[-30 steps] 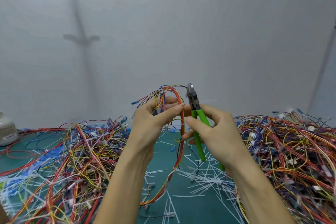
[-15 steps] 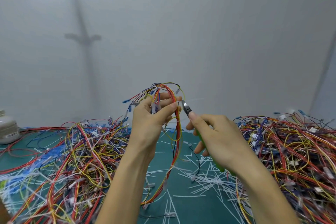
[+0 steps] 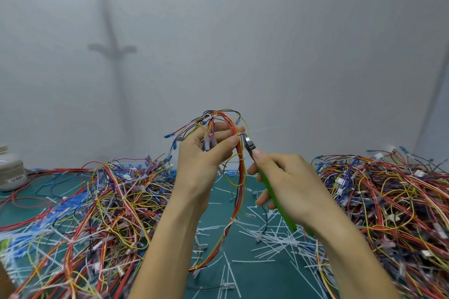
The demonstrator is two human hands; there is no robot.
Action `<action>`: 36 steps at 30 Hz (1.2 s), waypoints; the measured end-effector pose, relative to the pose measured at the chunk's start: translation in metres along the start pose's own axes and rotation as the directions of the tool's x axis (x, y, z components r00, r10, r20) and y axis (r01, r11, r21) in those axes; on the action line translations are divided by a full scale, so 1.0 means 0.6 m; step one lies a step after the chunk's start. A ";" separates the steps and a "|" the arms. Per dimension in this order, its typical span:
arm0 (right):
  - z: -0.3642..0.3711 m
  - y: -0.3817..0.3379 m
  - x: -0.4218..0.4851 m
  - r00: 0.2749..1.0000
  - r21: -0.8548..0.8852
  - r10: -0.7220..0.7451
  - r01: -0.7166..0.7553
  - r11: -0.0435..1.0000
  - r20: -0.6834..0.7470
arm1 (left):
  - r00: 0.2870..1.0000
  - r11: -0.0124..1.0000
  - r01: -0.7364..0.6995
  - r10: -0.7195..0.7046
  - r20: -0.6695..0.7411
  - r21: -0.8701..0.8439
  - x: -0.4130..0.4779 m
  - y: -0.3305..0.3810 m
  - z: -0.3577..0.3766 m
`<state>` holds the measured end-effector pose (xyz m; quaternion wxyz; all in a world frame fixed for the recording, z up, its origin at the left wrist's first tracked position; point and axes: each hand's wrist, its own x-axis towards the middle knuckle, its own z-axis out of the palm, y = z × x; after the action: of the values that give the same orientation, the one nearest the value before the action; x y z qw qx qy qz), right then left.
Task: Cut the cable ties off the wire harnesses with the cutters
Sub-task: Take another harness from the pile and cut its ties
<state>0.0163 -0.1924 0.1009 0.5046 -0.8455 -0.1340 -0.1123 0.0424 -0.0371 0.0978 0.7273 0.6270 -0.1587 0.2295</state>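
1. the wire harness [image 3: 239, 177], a bundle of red, yellow and blue wires, is held up in the air; its top loops over and its lower end trails down to the green mat [image 3: 233, 281].
2. a pale cable tie [image 3: 241, 134] wraps the harness near its top.
3. the cutters [image 3: 250, 147] sit just right of the harness, the metal tip touching it at that tie; the green handles slope down and away to the right. whether the blades are parted cannot be told.
4. the left hand [image 3: 201, 162] pinches the harness's upper loop between thumb and curled fingers, right beside the tie.
5. the right hand [image 3: 289, 182], right of the harness, grips the green handles, its forefinger laid along the cutter head.
6. below the harness, loose white tie offcuts [image 3: 274, 233] are scattered over the mat.
7. a left wire pile [image 3: 109, 201] lies to the harness's left and a right wire pile [image 3: 388, 201] to its right, both on the mat.
8. far left of the harness stands a pale container [image 3: 11, 172].
9. behind the harness is a plain grey wall [image 3: 267, 43].
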 end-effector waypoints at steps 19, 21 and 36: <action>0.003 -0.003 0.000 0.999 -0.017 -0.006 0.005 1.000 -0.041 | 1.000 0.999 0.013 -0.012 0.012 -0.046 -0.002 -0.001 0.006; 0.003 -0.004 0.000 0.999 -0.021 -0.005 0.004 1.000 -0.047 | 1.000 0.999 0.016 -0.016 0.006 -0.043 -0.003 0.002 0.008; 0.001 0.001 0.006 0.992 0.184 0.005 0.018 0.983 -0.122 | 0.989 0.989 0.147 -0.147 0.002 0.008 -0.004 0.021 -0.016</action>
<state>0.0202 -0.1919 0.1014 0.5875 -0.7862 -0.1155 -0.1526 0.0331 -0.0266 0.1053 0.7397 0.6400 -0.1122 0.1750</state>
